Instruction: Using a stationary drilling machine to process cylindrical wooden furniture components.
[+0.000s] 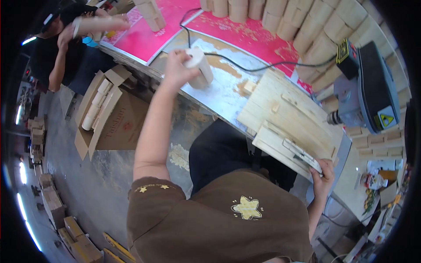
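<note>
My left hand (176,70) is closed around the top of a pale wooden cylinder (202,78), which stands upright over the dusty white sheet (223,94) on the bench. A slot or dark gap shows in the cylinder's side. To the right, my right hand (322,175) grips the near end of a metal lever (302,154) at the front edge of a wooden jig (280,103). The jig is a flat board with raised wooden strips and a lower front ledge. A drill press (366,87) with its chuck (335,117) stands at the jig's right end.
Stacked wooden cylinders (307,35) line the back of the bench. A black cable (263,69) crosses the pink sheet (245,33). At far left, a co-worker (66,48) holds a blurred wooden piece (98,25). Below stands an open cardboard box (120,122) with pale cylinders inside.
</note>
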Demonstrator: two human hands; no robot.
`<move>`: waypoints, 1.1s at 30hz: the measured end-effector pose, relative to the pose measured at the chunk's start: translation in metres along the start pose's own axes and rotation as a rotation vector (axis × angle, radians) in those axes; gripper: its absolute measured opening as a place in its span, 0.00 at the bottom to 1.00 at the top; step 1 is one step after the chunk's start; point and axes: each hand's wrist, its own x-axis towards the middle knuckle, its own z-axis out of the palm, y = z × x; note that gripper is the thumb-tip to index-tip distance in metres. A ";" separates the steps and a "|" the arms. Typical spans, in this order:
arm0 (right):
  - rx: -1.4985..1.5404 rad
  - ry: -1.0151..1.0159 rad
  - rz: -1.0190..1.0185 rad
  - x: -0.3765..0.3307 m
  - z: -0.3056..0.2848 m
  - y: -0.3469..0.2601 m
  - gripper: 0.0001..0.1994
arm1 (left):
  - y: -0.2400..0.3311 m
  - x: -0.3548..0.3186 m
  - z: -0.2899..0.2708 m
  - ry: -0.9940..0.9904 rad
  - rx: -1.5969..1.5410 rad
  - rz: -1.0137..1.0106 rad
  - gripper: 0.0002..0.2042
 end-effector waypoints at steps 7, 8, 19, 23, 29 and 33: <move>0.038 -0.001 0.067 0.003 0.002 0.003 0.14 | -0.044 -0.054 0.066 0.437 -0.371 -0.162 0.43; 0.045 0.010 0.052 0.003 0.001 0.003 0.14 | -0.041 -0.058 0.067 0.370 -0.450 -0.230 0.40; 0.008 -0.013 0.235 0.002 -0.001 -0.005 0.12 | -0.055 0.121 -0.080 0.550 -0.398 -0.053 0.35; 0.002 0.018 0.271 0.006 0.001 -0.014 0.13 | -0.075 0.241 -0.149 0.723 -0.262 0.128 0.37; -0.044 0.029 0.398 0.002 0.004 -0.021 0.11 | -0.091 0.347 -0.184 0.835 -0.022 -0.048 0.40; -0.068 0.088 0.423 -0.003 0.008 -0.016 0.12 | -0.093 0.381 -0.198 0.805 0.200 -0.146 0.38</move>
